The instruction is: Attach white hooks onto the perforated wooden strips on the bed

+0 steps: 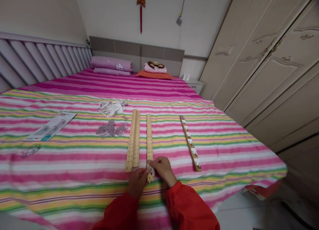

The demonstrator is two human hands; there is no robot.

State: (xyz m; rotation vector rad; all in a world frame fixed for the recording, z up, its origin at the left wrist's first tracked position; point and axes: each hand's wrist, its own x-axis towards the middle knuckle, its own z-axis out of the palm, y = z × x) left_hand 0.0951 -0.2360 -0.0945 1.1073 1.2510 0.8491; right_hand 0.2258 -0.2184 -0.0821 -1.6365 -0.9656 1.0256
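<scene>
Both my hands meet at the near end of a perforated wooden strip (149, 137) lying on the striped bed. My left hand (138, 182) pinches a small clear clip (151, 171) against that end. My right hand (162, 169) rests its fingertips on the same end, fingers curled together. Two more perforated strips (133, 140) lie side by side just left. A fourth strip (190, 142) to the right carries several white clips along its length. Red sleeves cover both arms.
A pile of clear clips (111, 129) and a plastic bag (111, 107) lie left of the strips. A printed card (51, 126) sits further left. Pillows (111, 64) lie at the headboard. A wardrobe (269, 60) stands right of the bed (224, 157).
</scene>
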